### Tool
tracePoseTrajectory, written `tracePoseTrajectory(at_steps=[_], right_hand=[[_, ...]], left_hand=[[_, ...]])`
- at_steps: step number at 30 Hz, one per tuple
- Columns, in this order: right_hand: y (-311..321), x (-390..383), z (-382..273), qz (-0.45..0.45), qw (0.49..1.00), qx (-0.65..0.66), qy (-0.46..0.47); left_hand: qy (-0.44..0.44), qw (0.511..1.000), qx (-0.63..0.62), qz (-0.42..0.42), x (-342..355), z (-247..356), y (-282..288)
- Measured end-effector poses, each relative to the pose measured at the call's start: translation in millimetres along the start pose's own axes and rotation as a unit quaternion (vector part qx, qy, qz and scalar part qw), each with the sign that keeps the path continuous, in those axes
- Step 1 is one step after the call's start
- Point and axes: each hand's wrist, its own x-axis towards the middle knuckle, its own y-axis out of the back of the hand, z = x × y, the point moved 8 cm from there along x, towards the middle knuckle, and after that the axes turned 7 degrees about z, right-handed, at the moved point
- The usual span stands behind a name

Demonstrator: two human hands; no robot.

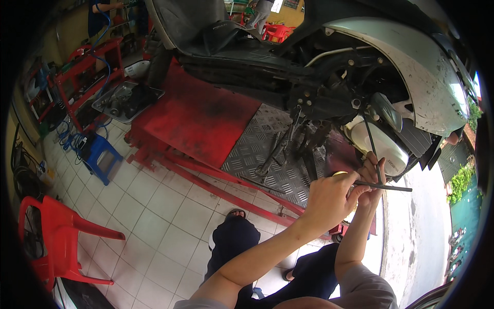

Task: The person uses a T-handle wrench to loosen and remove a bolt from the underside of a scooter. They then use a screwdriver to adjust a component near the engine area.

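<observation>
The left grip [329,203] pinches the near end of the crossbar [397,188] of a dark T-shaped wrench [371,137], thumb and fingers closed on it. At 2 o'clock from it, the right grip [371,172] is curled about the wrench just where its 2 bars meet; some of its fingers are hidden. The crossbar's free end points to 3 o'clock, and the long shaft runs up toward 12 o'clock, its tip against the underside of a scooter [296,69]. Whether the tip sits on a bolt, I cannot tell.

From the 2 hands, a pale engine cover [388,150] lies close by at 1 o'clock, with a scuffed silver panel [424,77] farther along that line. The side stand [278,154] is at 10 o'clock, over the patterned metal plate [247,147] of a lift platform; beyond the plate lies a red mat [193,121].

Well apart, between 9 and 10 o'clock, is a metal tray [105,107] of dark parts. A blue stool [98,152] stands at 9 o'clock, and a red chair [56,232] between 8 and 9, both on white floor tiles [167,221].
</observation>
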Motion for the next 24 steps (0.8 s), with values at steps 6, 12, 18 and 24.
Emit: tracePoseTrajectory(at_steps=[6, 12, 18, 24], right_hand=[[-4.9, -4.6, 1.9, -0.058, 0.998, -0.039, -0.01], [-4.1, -6.2, 0.3, -0.068, 0.998, -0.003, -0.014], [-11.2, -6.0, 4.4, -0.071, 0.997, 0.015, -0.024], [-8.3, -6.2, 5.0, -0.066, 0.997, 0.014, -0.028]], left_hand=[[-0.003, 1.0, -0.006, 0.015, -2.0, -0.6, 0.7], [0.001, 1.0, 0.011, 0.018, -2.2, 0.0, 0.2], [-0.004, 0.999, -0.017, 0.049, -1.6, -0.2, 2.9], [-0.004, 0.998, -0.04, 0.043, 0.5, -1.8, 2.4]])
